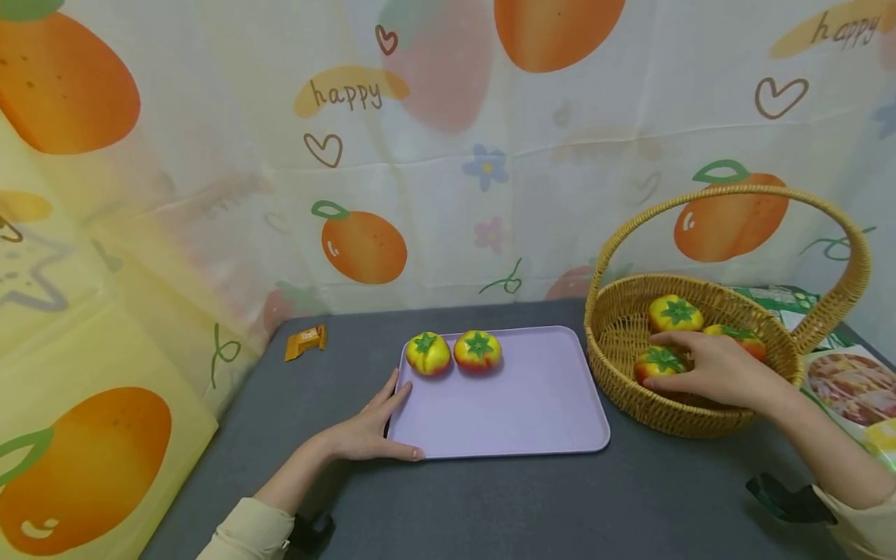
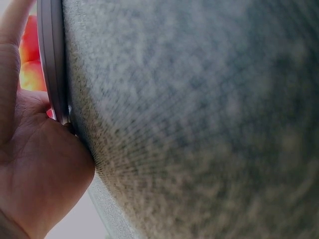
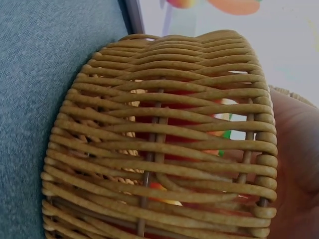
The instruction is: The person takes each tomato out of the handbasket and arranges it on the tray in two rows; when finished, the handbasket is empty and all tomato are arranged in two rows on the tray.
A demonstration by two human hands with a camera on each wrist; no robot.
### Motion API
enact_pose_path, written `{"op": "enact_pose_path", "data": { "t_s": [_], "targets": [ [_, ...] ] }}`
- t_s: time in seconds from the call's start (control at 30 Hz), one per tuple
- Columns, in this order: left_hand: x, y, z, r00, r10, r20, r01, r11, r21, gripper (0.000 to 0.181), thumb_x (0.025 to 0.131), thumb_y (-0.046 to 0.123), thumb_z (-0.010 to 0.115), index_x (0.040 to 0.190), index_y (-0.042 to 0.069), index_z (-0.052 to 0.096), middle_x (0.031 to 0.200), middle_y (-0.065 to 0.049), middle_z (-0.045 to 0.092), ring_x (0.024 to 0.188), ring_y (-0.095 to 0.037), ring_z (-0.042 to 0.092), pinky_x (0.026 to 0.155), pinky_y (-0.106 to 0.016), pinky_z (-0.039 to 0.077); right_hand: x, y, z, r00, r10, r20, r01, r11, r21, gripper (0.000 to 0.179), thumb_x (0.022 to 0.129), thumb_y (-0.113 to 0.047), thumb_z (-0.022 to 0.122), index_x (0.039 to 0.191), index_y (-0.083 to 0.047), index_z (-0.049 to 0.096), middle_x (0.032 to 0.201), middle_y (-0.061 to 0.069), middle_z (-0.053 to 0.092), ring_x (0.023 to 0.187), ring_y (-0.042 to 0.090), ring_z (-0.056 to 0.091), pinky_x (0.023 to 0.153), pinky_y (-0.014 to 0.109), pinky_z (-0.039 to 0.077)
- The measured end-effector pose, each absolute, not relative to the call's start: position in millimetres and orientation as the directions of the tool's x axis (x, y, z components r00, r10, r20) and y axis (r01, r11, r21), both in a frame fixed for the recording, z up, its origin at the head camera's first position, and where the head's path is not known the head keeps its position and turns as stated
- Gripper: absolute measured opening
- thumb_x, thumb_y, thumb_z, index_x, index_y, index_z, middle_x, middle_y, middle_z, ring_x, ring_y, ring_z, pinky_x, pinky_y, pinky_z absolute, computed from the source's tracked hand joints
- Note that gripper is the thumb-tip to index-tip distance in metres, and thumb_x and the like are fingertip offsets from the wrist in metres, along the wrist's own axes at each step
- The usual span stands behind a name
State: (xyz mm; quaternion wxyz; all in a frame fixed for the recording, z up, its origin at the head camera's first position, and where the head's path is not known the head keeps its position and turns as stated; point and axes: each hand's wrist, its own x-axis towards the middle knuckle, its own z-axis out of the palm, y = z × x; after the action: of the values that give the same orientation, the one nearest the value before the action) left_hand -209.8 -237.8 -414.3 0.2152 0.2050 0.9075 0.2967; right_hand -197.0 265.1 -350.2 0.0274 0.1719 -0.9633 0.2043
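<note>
On the lavender tray (image 1: 511,412), two yellow-red toy persimmons, a left one (image 1: 428,355) and a right one (image 1: 478,351), sit side by side near the back left. My left hand (image 1: 371,428) rests against the tray's front left corner, fingers spread along the left side and thumb at the front edge. Inside the wicker basket (image 1: 630,397), my right hand (image 1: 728,369) grips a persimmon (image 1: 659,362) between thumb and fingers. Two more persimmons lie in there, one behind (image 1: 675,313) and one to the right (image 1: 738,340), partly hidden by the hand. Basket weave covers much of the right wrist view.
The basket's tall arched handle (image 1: 735,189) rises over the right hand. An orange wrapped packet (image 1: 306,342) lies at the table's back left. Printed packaging (image 1: 850,381) is right of the basket. A fruit-patterned cloth (image 1: 448,202) hangs behind the grey table (image 1: 490,513).
</note>
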Motion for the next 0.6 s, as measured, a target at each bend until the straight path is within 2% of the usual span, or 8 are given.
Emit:
{"op": "enact_pose_path", "data": {
  "t_s": [0.13, 0.27, 0.6],
  "targets": [
    [-209.5, -237.2, -412.9, -0.822, 0.5, -0.274, 0.243, 0.742, 0.625, 0.115, 0.076, 0.055, 0.078, 0.158, 0.012, 0.01, 0.162, -0.012, -0.016, 0.147, -0.037, -0.002, 0.111, -0.062, 0.014, -195.2, 263.4, -347.3, -0.95, -0.281, 0.132, -0.311, 0.845, -0.435, 0.073, 0.081, -0.052, 0.075, 0.131, -0.003, 0.058, 0.118, 0.023, 0.064, 0.103, 0.042, 0.06, 0.08, 0.057, 0.047],
    [-210.3, -237.2, -412.5, -0.823, 0.499, -0.271, 0.245, 0.743, 0.623, 0.114, 0.076, 0.055, 0.077, 0.158, 0.013, 0.01, 0.162, -0.011, -0.015, 0.147, -0.036, -0.001, 0.111, -0.062, 0.014, -193.9, 260.2, -343.1, -0.963, -0.232, 0.137, -0.269, 0.826, -0.496, 0.077, 0.082, -0.052, 0.073, 0.138, -0.003, 0.052, 0.125, 0.028, 0.059, 0.112, 0.045, 0.055, 0.085, 0.061, 0.044],
    [-210.8, -237.8, -414.6, -0.822, 0.498, -0.277, 0.241, 0.745, 0.623, 0.113, 0.077, 0.055, 0.077, 0.158, 0.014, 0.01, 0.162, -0.011, -0.016, 0.147, -0.037, -0.001, 0.11, -0.063, 0.014, -192.4, 248.3, -337.0, -0.975, -0.143, 0.172, -0.215, 0.811, -0.545, 0.078, 0.083, -0.055, 0.071, 0.141, -0.008, 0.049, 0.13, 0.026, 0.055, 0.111, 0.046, 0.056, 0.085, 0.061, 0.044]
  ]
}}
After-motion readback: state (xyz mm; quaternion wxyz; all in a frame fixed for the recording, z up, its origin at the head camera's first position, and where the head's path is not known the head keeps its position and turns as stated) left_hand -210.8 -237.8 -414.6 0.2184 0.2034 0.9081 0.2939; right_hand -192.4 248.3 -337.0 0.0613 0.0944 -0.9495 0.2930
